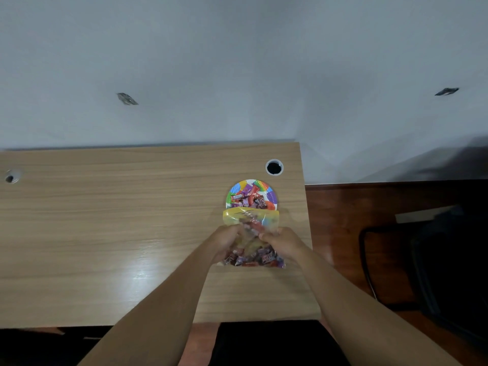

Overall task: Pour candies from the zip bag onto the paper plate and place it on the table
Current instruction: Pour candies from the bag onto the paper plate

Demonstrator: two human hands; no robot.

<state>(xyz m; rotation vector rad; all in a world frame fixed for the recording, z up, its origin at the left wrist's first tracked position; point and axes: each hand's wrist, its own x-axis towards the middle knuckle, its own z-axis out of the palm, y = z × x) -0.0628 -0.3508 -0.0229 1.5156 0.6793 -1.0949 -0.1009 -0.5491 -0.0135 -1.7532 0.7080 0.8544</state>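
Note:
A clear zip bag [252, 256] full of wrapped candies is held over the table's right side, its yellow-edged mouth pointing away from me over the near rim of the paper plate. My left hand [225, 240] grips the bag's left side and my right hand [281, 240] grips its right side. The colourful paper plate [272, 196] lies flat on the table just beyond the bag. Several wrapped candies [247, 198] lie on the plate. The plate's near edge is hidden behind the bag's mouth.
The wooden table [118, 220] ends just right of the plate. A round cable hole [274, 167] sits behind the plate, another [10, 177] at the far left. A dark chair [427, 265] stands on the floor to the right. A white wall rises behind.

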